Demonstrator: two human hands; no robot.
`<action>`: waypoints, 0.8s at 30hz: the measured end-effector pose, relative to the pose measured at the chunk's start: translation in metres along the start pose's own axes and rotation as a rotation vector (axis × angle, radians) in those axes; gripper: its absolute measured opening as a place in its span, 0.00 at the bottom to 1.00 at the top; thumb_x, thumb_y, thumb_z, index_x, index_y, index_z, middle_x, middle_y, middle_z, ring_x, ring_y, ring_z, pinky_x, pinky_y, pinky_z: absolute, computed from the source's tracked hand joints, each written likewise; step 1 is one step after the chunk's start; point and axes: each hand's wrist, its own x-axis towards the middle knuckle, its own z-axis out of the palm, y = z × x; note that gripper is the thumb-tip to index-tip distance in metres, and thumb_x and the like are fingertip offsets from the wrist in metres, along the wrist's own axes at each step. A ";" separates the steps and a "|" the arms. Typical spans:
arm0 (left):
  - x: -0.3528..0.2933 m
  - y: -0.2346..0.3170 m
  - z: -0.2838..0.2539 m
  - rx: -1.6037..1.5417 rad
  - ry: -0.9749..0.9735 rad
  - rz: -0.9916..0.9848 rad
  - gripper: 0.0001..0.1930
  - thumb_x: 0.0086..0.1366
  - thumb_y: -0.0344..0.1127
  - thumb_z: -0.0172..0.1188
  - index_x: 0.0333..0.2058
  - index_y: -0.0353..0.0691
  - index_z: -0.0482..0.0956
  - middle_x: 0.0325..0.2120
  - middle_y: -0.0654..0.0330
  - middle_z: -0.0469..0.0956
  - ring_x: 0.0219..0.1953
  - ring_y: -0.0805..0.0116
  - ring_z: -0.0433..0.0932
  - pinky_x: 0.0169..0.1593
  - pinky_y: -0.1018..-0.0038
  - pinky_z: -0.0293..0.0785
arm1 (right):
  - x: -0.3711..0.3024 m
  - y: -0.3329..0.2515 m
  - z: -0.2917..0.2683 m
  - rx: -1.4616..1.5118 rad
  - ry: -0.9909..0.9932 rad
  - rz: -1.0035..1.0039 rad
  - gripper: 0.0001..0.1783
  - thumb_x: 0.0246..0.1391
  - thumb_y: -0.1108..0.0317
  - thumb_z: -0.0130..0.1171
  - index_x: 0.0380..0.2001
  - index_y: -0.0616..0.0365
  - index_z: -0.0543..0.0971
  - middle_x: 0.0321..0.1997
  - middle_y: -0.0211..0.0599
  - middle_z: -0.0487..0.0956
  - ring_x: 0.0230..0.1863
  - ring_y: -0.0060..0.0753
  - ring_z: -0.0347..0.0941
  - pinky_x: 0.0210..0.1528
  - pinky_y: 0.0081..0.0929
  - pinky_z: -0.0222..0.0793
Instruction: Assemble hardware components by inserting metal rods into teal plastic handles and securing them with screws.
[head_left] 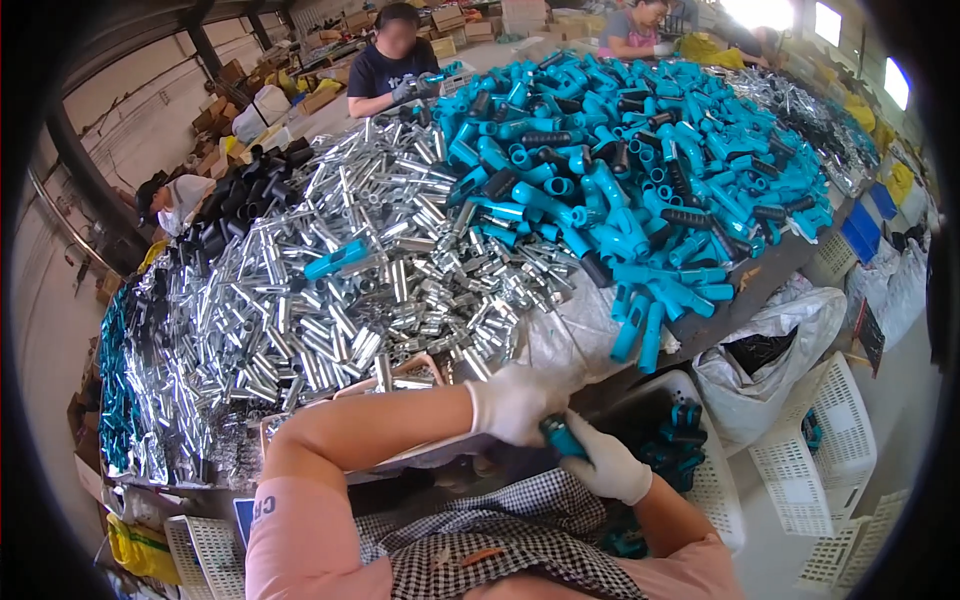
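My right hand (pixel 608 462), in a white glove, is wrapped round a teal tubular plastic housing (pixel 562 438) with a dark end, low in front of my apron. Just above and to its left is my left hand (pixel 518 404), also gloved in white. Its fingers are curled close to the dark end, and what they hold is hidden and smeared. Beyond my hands spreads a heap of shiny silver metal tubes (pixel 390 270). A large pile of teal plastic housings (pixel 640 190), some with black grips, lies to the right of it. One loose teal housing (pixel 336 259) rests on the silver tubes.
A white plastic basket (pixel 712 490) with teal and black parts stands by my right arm. Farther right are a white sack (pixel 775 360) and another white basket (pixel 815 450). Across the table a person (pixel 395 65) works in gloves; others sit at the far right and far left.
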 end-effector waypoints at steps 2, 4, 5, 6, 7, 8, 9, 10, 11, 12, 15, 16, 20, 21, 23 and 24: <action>0.033 -0.051 0.009 0.220 0.124 0.003 0.21 0.44 0.41 0.70 0.39 0.40 0.80 0.36 0.52 0.79 0.40 0.52 0.80 0.41 0.61 0.77 | -0.006 0.004 -0.012 0.229 0.101 0.279 0.39 0.54 0.72 0.56 0.68 0.65 0.57 0.45 0.54 0.77 0.39 0.47 0.79 0.44 0.34 0.75; 0.078 -0.070 -0.014 0.654 0.136 -0.203 0.28 0.46 0.39 0.69 0.48 0.41 0.75 0.47 0.56 0.75 0.52 0.56 0.74 0.49 0.63 0.72 | -0.011 0.000 -0.017 0.805 0.294 0.455 0.39 0.54 0.74 0.50 0.70 0.55 0.55 0.34 0.36 0.75 0.17 0.26 0.67 0.17 0.23 0.63; 0.093 -0.092 -0.011 0.616 0.322 -0.240 0.24 0.50 0.39 0.67 0.48 0.44 0.76 0.48 0.57 0.75 0.54 0.57 0.73 0.53 0.61 0.69 | -0.010 -0.001 -0.018 1.051 0.317 0.476 0.36 0.55 0.72 0.50 0.69 0.52 0.58 0.34 0.35 0.75 0.17 0.25 0.65 0.16 0.22 0.61; 0.112 -0.105 -0.016 0.682 0.263 -0.262 0.21 0.53 0.39 0.64 0.47 0.45 0.76 0.48 0.58 0.75 0.53 0.58 0.73 0.54 0.59 0.69 | -0.010 0.000 -0.021 1.295 0.355 0.500 0.34 0.56 0.71 0.50 0.67 0.49 0.60 0.35 0.35 0.74 0.16 0.24 0.63 0.15 0.22 0.59; 0.127 -0.115 -0.020 0.754 0.207 -0.283 0.17 0.56 0.38 0.61 0.46 0.46 0.76 0.47 0.59 0.75 0.52 0.58 0.73 0.56 0.57 0.68 | -0.012 0.009 -0.019 1.452 0.350 0.491 0.28 0.59 0.67 0.53 0.63 0.45 0.63 0.36 0.33 0.74 0.16 0.21 0.60 0.15 0.20 0.56; 0.137 -0.124 -0.016 0.787 0.165 -0.304 0.15 0.59 0.37 0.59 0.46 0.50 0.77 0.47 0.62 0.75 0.53 0.59 0.73 0.57 0.55 0.66 | -0.014 0.014 -0.016 1.542 0.340 0.468 0.27 0.59 0.65 0.54 0.61 0.46 0.63 0.37 0.34 0.73 0.16 0.21 0.60 0.15 0.21 0.56; 0.145 -0.139 -0.009 0.796 0.126 -0.269 0.15 0.58 0.37 0.59 0.46 0.50 0.77 0.47 0.63 0.75 0.53 0.59 0.73 0.56 0.55 0.66 | -0.015 0.018 -0.014 1.634 0.324 0.444 0.26 0.59 0.64 0.55 0.60 0.48 0.64 0.37 0.35 0.73 0.17 0.22 0.61 0.15 0.22 0.57; 0.151 -0.143 -0.007 0.799 0.081 -0.225 0.15 0.58 0.37 0.59 0.46 0.51 0.77 0.47 0.63 0.75 0.53 0.60 0.73 0.56 0.55 0.66 | -0.018 0.023 -0.011 1.678 0.283 0.404 0.28 0.58 0.62 0.57 0.61 0.47 0.64 0.39 0.36 0.73 0.18 0.22 0.62 0.16 0.21 0.58; 0.153 -0.147 -0.005 0.800 0.085 -0.193 0.13 0.58 0.37 0.59 0.44 0.51 0.79 0.46 0.64 0.75 0.53 0.61 0.73 0.57 0.57 0.66 | -0.019 0.027 -0.009 1.698 0.253 0.384 0.29 0.58 0.63 0.57 0.61 0.47 0.63 0.40 0.37 0.73 0.18 0.22 0.62 0.16 0.21 0.58; 0.155 -0.145 -0.008 0.797 0.082 -0.186 0.13 0.58 0.37 0.59 0.44 0.51 0.79 0.46 0.64 0.75 0.53 0.61 0.73 0.57 0.57 0.66 | -0.020 0.027 -0.006 1.724 0.228 0.366 0.29 0.57 0.63 0.57 0.62 0.47 0.63 0.41 0.38 0.73 0.18 0.22 0.62 0.16 0.20 0.58; 0.144 -0.142 -0.019 0.686 0.064 -0.280 0.15 0.54 0.34 0.62 0.42 0.46 0.81 0.41 0.61 0.80 0.50 0.57 0.76 0.58 0.54 0.68 | -0.016 0.020 -0.001 1.745 0.185 0.355 0.31 0.56 0.64 0.56 0.63 0.47 0.61 0.42 0.40 0.73 0.18 0.23 0.63 0.16 0.20 0.58; 0.132 -0.140 -0.021 0.424 0.266 -0.316 0.18 0.53 0.33 0.62 0.45 0.43 0.80 0.41 0.58 0.80 0.49 0.53 0.77 0.56 0.54 0.70 | -0.015 0.017 -0.001 1.726 0.168 0.358 0.32 0.56 0.65 0.56 0.64 0.47 0.61 0.42 0.40 0.73 0.18 0.23 0.62 0.16 0.20 0.58; 0.058 -0.125 -0.025 -0.995 0.564 -0.428 0.30 0.55 0.28 0.59 0.57 0.35 0.63 0.40 0.52 0.80 0.42 0.68 0.80 0.46 0.72 0.77 | -0.014 0.007 0.008 1.732 0.089 0.403 0.32 0.56 0.64 0.56 0.64 0.48 0.60 0.42 0.42 0.73 0.17 0.23 0.61 0.15 0.19 0.57; 0.034 -0.116 -0.035 -1.076 0.413 -0.502 0.26 0.55 0.27 0.57 0.54 0.35 0.66 0.43 0.53 0.78 0.42 0.66 0.79 0.47 0.71 0.77 | -0.016 0.009 0.012 1.743 0.081 0.402 0.33 0.55 0.64 0.56 0.64 0.48 0.60 0.42 0.42 0.73 0.16 0.23 0.61 0.15 0.19 0.57; -0.004 -0.091 -0.032 -1.474 0.469 -0.359 0.22 0.55 0.23 0.50 0.51 0.36 0.71 0.42 0.53 0.77 0.43 0.63 0.78 0.49 0.65 0.77 | -0.013 0.001 0.017 1.752 0.042 0.351 0.34 0.55 0.58 0.63 0.63 0.48 0.62 0.39 0.41 0.74 0.15 0.23 0.61 0.14 0.21 0.55; -0.027 -0.078 -0.033 -1.557 0.464 -0.345 0.31 0.53 0.26 0.46 0.60 0.36 0.65 0.46 0.53 0.75 0.48 0.60 0.76 0.54 0.59 0.75 | -0.012 -0.003 0.020 1.749 0.003 0.333 0.36 0.54 0.56 0.65 0.62 0.48 0.63 0.39 0.40 0.74 0.15 0.23 0.61 0.14 0.22 0.55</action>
